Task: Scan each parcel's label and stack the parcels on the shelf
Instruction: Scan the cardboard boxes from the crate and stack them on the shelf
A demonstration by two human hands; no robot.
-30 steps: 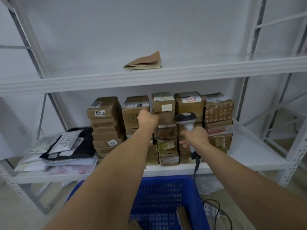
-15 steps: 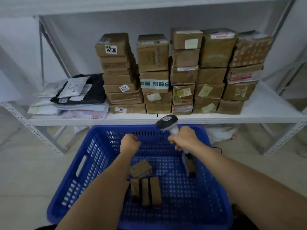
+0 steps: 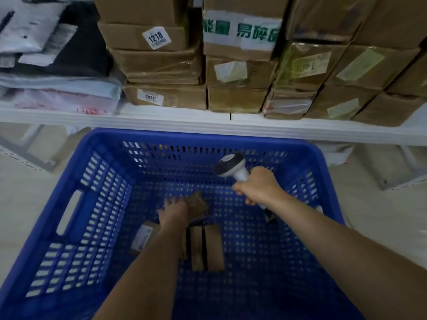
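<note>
Left hand (image 3: 173, 213) reaches down onto a small brown cardboard parcel (image 3: 196, 204) mid-floor of the blue plastic crate (image 3: 76, 204), fingers seemingly closing over it; right hand (image 3: 258, 185) grips the white handheld scanner (image 3: 231, 167), just right, above.

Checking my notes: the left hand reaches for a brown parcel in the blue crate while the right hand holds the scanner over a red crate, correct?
No: the head view shows one perforated blue plastic crate. The right hand holds the white handheld scanner over it.
</note>
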